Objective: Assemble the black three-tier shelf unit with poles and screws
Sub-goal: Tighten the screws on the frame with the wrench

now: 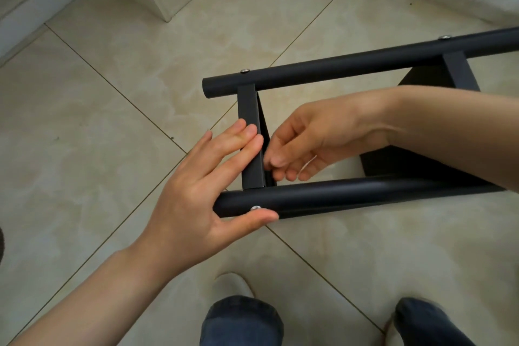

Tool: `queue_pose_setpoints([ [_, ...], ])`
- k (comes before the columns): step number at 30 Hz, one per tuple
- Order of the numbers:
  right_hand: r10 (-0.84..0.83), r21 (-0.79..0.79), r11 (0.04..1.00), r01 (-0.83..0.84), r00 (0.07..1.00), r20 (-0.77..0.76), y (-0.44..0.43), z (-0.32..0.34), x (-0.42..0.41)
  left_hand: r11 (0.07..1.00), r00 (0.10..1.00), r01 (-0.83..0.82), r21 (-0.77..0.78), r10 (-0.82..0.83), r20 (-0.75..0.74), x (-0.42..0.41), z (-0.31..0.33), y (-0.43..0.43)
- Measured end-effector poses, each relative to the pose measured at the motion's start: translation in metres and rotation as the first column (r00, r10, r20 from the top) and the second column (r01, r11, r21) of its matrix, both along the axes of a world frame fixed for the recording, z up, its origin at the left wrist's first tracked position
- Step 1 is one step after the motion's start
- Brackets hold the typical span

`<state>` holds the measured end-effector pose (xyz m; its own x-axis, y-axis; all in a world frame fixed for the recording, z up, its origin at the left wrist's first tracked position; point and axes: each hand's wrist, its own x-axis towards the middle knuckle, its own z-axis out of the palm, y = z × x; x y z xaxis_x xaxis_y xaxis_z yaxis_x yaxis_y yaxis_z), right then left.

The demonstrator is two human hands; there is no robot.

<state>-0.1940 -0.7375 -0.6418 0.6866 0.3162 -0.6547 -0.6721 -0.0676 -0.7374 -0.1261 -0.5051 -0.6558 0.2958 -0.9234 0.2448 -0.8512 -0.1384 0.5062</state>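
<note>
Two bare hands work at one end of a black metal shelf unit (393, 168) lying on its side on a tiled floor.

The left hand (196, 185) is spread flat, with straight fingers resting on the edge of the flat black end shelf (248, 104) and the thumb pressed along the near round black pole (351, 194), just beside a silver screw head (255, 207). The right hand (314, 137) reaches in from the right, its fingers curled against that shelf's inner face. Whether they pinch anything cannot be told. Beyond both hands runs the far black pole (351, 64), carrying its own silver screw (245, 71). Beige floor tiles (112, 121) lie open to the left of the left hand. Denim-clad legs (241, 317) are below it.
</note>
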Motion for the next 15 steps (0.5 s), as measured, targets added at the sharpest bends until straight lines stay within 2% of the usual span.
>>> queue_pose_setpoints([
  [8,0.102,0.018,0.995,-0.102,0.994,0.045,0.014,-0.015,0.006,0.998,0.998,-0.009,-0.059,0.006,-0.061,-0.001,-0.004,-0.001],
  [15,0.079,0.068,0.994,-0.080,0.997,0.019,0.017,-0.019,0.006,0.995,0.997,-0.006,-0.100,-0.001,-0.076,-0.001,-0.007,0.000],
])
